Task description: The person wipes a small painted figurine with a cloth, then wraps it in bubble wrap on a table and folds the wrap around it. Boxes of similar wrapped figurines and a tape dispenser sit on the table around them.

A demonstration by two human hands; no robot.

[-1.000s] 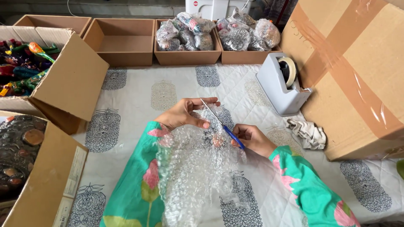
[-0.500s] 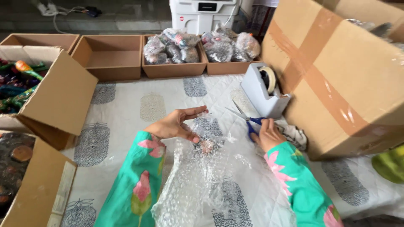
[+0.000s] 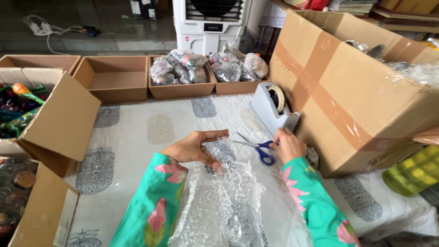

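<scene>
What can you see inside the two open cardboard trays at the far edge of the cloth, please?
The left tray and the right tray each hold a heap of bubble-wrapped bundles. What the wrap covers is too blurred to tell, and the tray bottoms are hidden under the heaps.
</scene>
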